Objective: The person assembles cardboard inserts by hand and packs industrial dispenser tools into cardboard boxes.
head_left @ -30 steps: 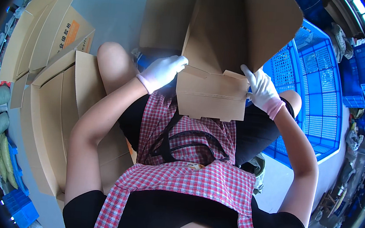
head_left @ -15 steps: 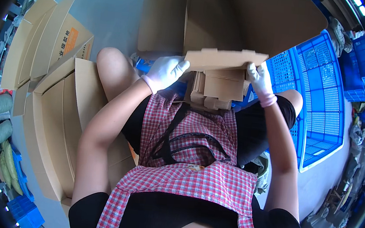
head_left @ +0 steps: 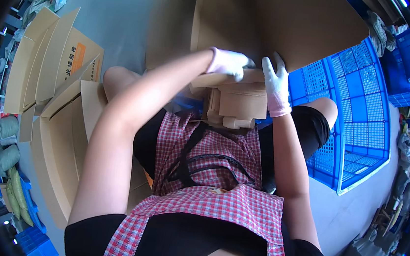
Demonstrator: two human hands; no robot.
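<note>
Left gloved hand (head_left: 227, 63) fingers curled over folded brown cardboard box (head_left: 240, 99), right gloved hand (head_left: 275, 85) fingers spread flat against it, blue plastic crate (head_left: 359, 118) beside

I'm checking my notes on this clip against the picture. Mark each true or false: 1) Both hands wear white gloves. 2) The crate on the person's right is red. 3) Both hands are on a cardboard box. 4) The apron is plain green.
1) True: the left hand and right hand are both in white gloves.
2) False: the plastic crate is blue.
3) True: both rest on the cardboard box in front of the person.
4) False: the apron is checked red and white.
</note>
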